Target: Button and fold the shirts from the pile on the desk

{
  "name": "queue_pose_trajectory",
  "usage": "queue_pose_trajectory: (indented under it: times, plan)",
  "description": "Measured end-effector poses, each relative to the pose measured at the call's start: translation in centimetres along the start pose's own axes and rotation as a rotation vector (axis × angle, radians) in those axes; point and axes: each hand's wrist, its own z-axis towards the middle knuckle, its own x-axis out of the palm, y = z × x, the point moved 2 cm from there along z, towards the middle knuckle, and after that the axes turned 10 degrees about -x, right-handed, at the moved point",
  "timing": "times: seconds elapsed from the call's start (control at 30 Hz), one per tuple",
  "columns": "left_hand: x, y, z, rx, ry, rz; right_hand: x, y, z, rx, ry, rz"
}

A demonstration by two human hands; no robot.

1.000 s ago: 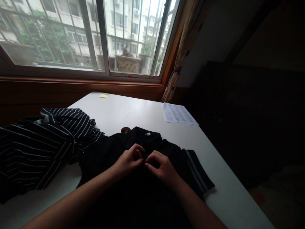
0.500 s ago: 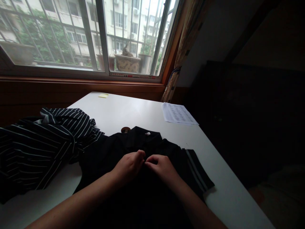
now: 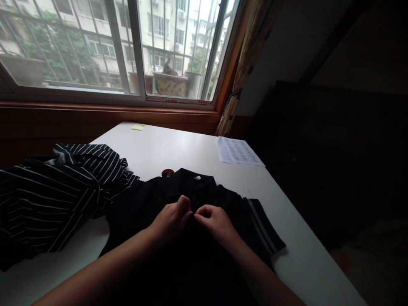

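A black short-sleeved shirt (image 3: 149, 197) with a collar lies spread on the white table, its collar pointing away from me. Two grey stripes run along its right sleeve (image 3: 266, 225), and a small white label shows inside the collar. Over the shirt's upper front, my left hand (image 3: 174, 214) is closed in a pinch on the black cloth. Close beside it, my right hand (image 3: 213, 219) pinches the cloth too, thumb against forefinger. The fingertips of both hands nearly meet. Whatever small part of the front lies between them is too dark to make out.
A crumpled black-and-white striped garment (image 3: 76, 182) covers the table's left side, touching the shirt. A brown round object (image 3: 168, 172) sits behind the collar. Printed sheets (image 3: 239, 151) lie at the right edge of the table (image 3: 185, 153), and a yellow note (image 3: 137, 127) at the far edge.
My left hand's fingers have shifted slightly, with the knuckles a little higher and the thumb lower. My right hand stays almost where it was. The shirt has not visibly moved.
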Motion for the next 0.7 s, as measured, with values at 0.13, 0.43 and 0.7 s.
queue_pose_trajectory:
  times: [0.13, 0.43, 0.7]
  plan:
    - [-0.1, 0.0, 0.1, -0.038, 0.002, -0.046, 0.0, -0.2, 0.1, -0.005, -0.002, 0.002]
    - [-0.3, 0.6, 0.7, -0.084, 0.058, -0.153, -0.3, -0.2, 0.1, -0.039, 0.031, 0.036]
    - [-2.1, 1.4, 1.8, 0.067, -0.047, 0.166, -1.4, -0.4, 0.6, -0.222, -0.030, -0.170]
